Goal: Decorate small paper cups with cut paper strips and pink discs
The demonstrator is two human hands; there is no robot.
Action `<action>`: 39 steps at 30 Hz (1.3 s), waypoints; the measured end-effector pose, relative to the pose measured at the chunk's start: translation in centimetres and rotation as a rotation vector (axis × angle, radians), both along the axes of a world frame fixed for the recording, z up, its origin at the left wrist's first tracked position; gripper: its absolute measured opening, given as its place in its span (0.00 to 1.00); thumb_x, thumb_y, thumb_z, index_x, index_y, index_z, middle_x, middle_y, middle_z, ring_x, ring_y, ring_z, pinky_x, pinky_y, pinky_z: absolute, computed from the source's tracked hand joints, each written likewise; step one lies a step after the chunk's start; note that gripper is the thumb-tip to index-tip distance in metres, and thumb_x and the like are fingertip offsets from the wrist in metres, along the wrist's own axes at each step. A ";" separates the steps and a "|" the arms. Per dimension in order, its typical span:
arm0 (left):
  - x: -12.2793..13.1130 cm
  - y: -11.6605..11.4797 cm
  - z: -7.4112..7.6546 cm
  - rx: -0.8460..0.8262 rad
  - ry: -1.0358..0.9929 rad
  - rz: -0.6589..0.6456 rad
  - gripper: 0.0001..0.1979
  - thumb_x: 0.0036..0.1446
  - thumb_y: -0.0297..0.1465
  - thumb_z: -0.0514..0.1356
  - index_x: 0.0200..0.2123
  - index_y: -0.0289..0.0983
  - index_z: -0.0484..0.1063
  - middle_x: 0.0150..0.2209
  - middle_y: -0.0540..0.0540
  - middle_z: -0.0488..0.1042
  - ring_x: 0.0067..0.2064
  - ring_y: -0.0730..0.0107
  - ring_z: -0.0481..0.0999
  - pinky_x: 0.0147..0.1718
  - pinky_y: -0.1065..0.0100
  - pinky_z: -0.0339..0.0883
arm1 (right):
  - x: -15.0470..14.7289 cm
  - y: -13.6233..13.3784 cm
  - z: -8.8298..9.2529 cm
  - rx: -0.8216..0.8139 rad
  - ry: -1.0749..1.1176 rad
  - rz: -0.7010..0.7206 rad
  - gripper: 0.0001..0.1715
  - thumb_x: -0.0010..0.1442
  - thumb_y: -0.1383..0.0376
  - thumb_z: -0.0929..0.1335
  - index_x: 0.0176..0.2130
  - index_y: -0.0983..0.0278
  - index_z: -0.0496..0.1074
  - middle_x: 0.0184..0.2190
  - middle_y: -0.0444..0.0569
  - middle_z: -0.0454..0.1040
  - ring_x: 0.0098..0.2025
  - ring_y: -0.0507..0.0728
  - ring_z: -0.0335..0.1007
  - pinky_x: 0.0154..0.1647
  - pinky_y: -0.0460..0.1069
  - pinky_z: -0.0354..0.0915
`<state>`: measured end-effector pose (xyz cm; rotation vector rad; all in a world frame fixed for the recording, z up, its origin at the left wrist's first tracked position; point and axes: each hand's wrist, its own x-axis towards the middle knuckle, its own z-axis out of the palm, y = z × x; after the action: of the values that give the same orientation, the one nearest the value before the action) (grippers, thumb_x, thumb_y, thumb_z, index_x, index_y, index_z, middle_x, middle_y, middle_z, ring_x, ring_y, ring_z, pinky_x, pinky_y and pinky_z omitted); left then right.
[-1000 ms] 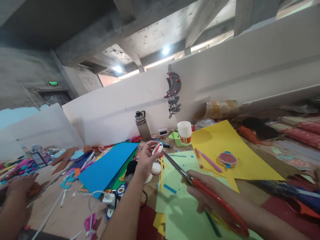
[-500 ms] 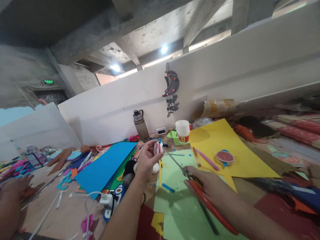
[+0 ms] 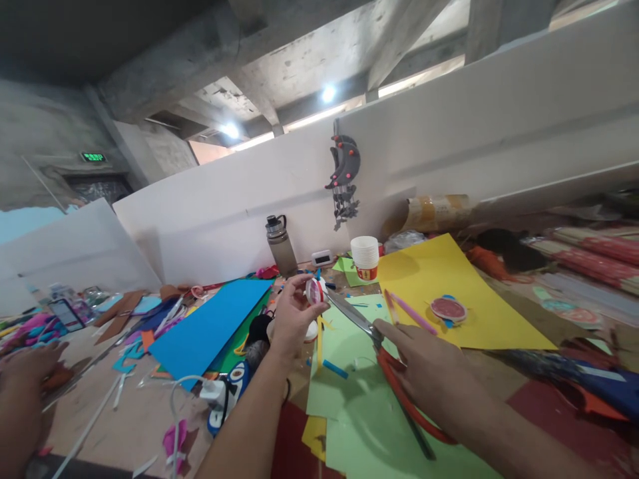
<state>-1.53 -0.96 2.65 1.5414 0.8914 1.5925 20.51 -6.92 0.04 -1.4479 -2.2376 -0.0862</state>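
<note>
My left hand pinches a small round piece with a red-and-white rim and a pinkish face, perhaps a cut-down paper cup. My right hand grips scissors with red-orange handles. Their blades point left, the tips at the right side of the round piece; whether they touch it I cannot tell. Below the blades lies a light green sheet with a blue paper strip on it. On the yellow sheet to the right rests a similar round disc with blue tabs, near a pink pen-like stick.
Stacked paper cups, a small white clock-like device and a grey bottle stand at the back. A blue sheet and a white charger with cable lie left. Another person's hand is at far left.
The scissors have turned in my right hand, their blades now showing broader and the handles shifted left. The round piece has tilted slightly in my left hand. The view has moved a little.
</note>
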 end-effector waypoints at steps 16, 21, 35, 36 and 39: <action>0.7 0.0 -0.6 0.231 0.145 0.251 0.25 0.39 0.31 0.71 0.44 0.40 0.72 0.49 0.42 0.68 0.50 0.60 0.71 0.46 0.60 0.68 | 0.0 0.4 -0.6 0.105 0.011 -0.001 0.24 0.54 0.71 0.63 0.51 0.61 0.70 0.35 0.50 0.78 0.33 0.59 0.75 0.26 0.48 0.61; 1.3 -0.1 -0.9 0.164 0.070 0.254 0.25 0.39 0.32 0.71 0.44 0.40 0.72 0.49 0.42 0.69 0.47 0.61 0.73 0.45 0.60 0.68 | 0.0 0.6 -1.4 0.188 0.019 0.020 0.23 0.55 0.71 0.61 0.50 0.63 0.71 0.31 0.50 0.77 0.30 0.59 0.74 0.25 0.48 0.59; 1.2 0.2 -1.6 0.255 0.140 0.327 0.25 0.38 0.33 0.72 0.41 0.39 0.71 0.47 0.42 0.68 0.50 0.59 0.71 0.45 0.60 0.69 | 0.3 0.3 -0.4 -0.077 0.101 0.070 0.23 0.56 0.69 0.62 0.51 0.60 0.71 0.29 0.48 0.77 0.28 0.55 0.73 0.25 0.45 0.58; 1.3 0.1 -1.5 0.245 0.121 0.325 0.25 0.37 0.34 0.72 0.41 0.39 0.70 0.47 0.42 0.68 0.49 0.60 0.72 0.45 0.60 0.69 | 0.3 0.3 -0.4 -0.071 0.090 0.068 0.24 0.56 0.70 0.62 0.51 0.60 0.70 0.30 0.49 0.77 0.29 0.56 0.73 0.26 0.46 0.59; 1.5 0.1 -1.6 0.172 0.035 0.270 0.26 0.36 0.33 0.73 0.41 0.39 0.69 0.47 0.43 0.68 0.48 0.61 0.73 0.45 0.59 0.69 | 0.4 0.6 -0.4 -0.018 0.053 0.049 0.25 0.56 0.70 0.62 0.53 0.60 0.70 0.33 0.50 0.78 0.31 0.57 0.74 0.29 0.48 0.62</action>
<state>-0.03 -0.85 1.05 1.6243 1.0401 1.8801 20.87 -6.34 -0.35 -1.3872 -2.2349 -0.0119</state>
